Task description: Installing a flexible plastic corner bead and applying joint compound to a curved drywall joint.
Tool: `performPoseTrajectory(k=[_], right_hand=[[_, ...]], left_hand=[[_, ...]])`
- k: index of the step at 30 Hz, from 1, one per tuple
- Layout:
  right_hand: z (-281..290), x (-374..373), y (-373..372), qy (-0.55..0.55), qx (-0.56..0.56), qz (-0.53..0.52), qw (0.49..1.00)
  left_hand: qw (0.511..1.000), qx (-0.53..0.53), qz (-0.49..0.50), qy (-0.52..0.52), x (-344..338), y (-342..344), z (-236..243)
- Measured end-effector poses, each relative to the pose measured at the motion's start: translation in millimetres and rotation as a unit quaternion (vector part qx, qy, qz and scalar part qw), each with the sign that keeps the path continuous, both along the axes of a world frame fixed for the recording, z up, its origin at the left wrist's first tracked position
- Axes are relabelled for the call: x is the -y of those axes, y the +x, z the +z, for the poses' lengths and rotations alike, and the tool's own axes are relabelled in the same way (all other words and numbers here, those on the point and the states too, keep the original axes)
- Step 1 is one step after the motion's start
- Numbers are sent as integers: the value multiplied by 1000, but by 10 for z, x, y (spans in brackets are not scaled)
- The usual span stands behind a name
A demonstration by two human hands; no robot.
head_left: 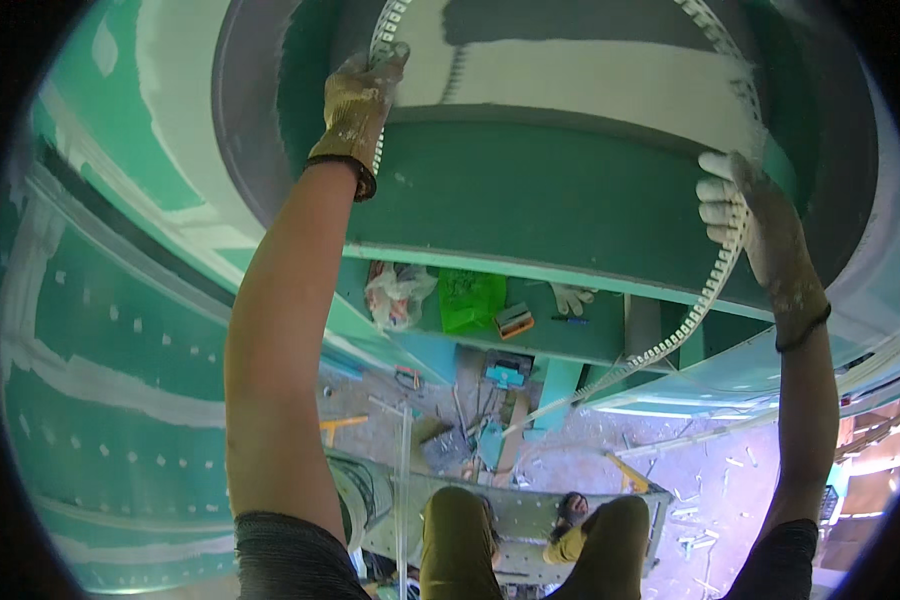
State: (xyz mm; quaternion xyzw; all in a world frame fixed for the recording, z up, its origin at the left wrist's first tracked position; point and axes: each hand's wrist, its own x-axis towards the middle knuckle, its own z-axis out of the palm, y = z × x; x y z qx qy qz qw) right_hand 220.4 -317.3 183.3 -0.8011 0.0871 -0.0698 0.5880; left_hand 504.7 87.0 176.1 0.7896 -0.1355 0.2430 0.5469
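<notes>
A long white flexible corner bead (707,300) with a notched edge loops upward between my hands along a curved drywall recess (570,180). My left hand (362,88), in a dusty tan glove, is closed on the bead at the upper left. Part of the strip shows below that wrist, beside the forearm. On the right, my right hand (755,215), in a whitish glove, has its fingers curled round the bead near the recess's right side. From there the strip hangs down and bends back left toward the floor. The top of the loop runs out of view.
Below the recess, a green shelf (610,345) holds a plastic bag (400,295), a bright green bag (472,298), a small box (514,321) and a spare glove (572,297). I stand on a raised platform (525,520). Tools and offcuts litter the floor (710,500).
</notes>
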Motion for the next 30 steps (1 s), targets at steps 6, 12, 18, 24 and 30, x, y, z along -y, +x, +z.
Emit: performPoseTrajectory(k=[6, 12, 18, 24, 30], right_hand=[[-20, 120, 751, 91, 76, 10, 993], [162, 547, 1182, 132, 144, -4, 981], [332, 680, 1581, 31, 160, 16, 986], [551, 1634, 1987, 76, 92, 389, 914], [562, 1241, 1828, 81, 190, 137, 969]], left_hand=[[977, 43, 145, 152, -7, 154, -101], [985, 59, 102, 125, 5, 187, -372], [946, -5, 103, 307, -649, 255, -781], [940, -15, -120, 320, -1073, 161, -880], [977, -55, -176, 106, -1351, 261, -1012]])
